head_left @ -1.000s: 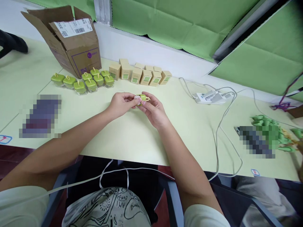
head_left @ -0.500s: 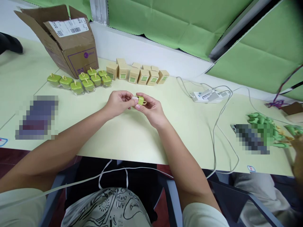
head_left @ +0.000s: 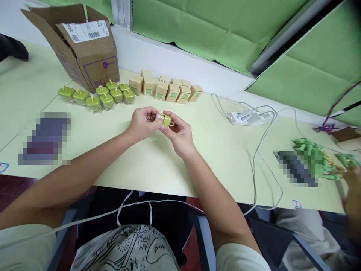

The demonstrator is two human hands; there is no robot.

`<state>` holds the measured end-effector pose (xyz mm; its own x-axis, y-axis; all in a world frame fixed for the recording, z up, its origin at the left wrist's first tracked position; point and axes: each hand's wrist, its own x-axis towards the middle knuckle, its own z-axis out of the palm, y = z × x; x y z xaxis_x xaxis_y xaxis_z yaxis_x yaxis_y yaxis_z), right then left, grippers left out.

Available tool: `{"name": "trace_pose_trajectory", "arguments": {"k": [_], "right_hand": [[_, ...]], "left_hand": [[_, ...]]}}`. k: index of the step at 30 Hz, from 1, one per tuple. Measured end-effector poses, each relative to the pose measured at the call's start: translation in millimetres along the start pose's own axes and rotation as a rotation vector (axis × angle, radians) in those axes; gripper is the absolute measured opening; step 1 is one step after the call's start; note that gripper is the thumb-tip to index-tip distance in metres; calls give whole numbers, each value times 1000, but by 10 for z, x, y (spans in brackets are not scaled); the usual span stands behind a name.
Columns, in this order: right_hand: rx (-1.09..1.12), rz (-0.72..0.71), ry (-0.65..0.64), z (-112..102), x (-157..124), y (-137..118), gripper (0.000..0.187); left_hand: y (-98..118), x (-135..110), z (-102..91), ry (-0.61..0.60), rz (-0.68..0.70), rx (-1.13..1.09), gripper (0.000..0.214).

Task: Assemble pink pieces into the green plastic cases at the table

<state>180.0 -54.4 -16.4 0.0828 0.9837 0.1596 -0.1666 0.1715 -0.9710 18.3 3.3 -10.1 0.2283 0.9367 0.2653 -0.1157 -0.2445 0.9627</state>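
Both hands are raised over the table, gripping one small green-capped container (head_left: 167, 120) with a pale yellow loop that points right. The fingers and thumb of my left hand (head_left: 144, 122) pinch its whitish end. My right hand (head_left: 179, 133) closes round the green cap from the other side. Fingers hide part of the container. Behind and to the left, several similar containers (head_left: 107, 101) with green caps, yellow loops and clear bases stand in a cluster. Small tan boxes (head_left: 161, 90) with green squares on their fronts form a row beyond my hands.
An open cardboard carton (head_left: 98, 60) stands at the back left. A blurred-out dark rectangle (head_left: 46, 137) lies at left. Right of me are a white power strip (head_left: 244, 116), loose cables (head_left: 255, 165) and a heap of green pieces (head_left: 306, 146), near another person's hand (head_left: 352, 180).
My hands keep the same hold on the green-capped container, with barely any finger movement. The whole view has shifted slightly. The other person's hand at the right edge has moved a little.
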Motion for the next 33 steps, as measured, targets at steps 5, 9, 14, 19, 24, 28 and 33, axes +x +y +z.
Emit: {"name": "trace_pose_trajectory", "arguments": {"k": [5, 9, 14, 19, 24, 28, 33], "right_hand": [[-17, -7, -31, -60, 15, -49, 65], [-36, -82, -44, -98, 27, -87, 56], [-94, -127, -34, -138, 50, -47, 57], [-245, -206, -66, -233, 62, -19, 64], [-354, -252, -107, -279, 95, 103, 70], [-453, -373, -139, -293, 115, 181, 58], [-480, -414, -164, -308, 83, 79, 47]], "left_hand": [[48, 1, -21, -70, -89, -109, 31], [51, 5, -47, -152, -256, -267, 50], [38, 0, -51, -274, -448, -362, 62], [54, -35, -13, -291, -410, -399, 63], [76, -94, 47, -252, -353, -319, 59], [101, -108, 74, -209, -303, -252, 43], [72, -99, 58, -249, -212, -200, 35]]}}
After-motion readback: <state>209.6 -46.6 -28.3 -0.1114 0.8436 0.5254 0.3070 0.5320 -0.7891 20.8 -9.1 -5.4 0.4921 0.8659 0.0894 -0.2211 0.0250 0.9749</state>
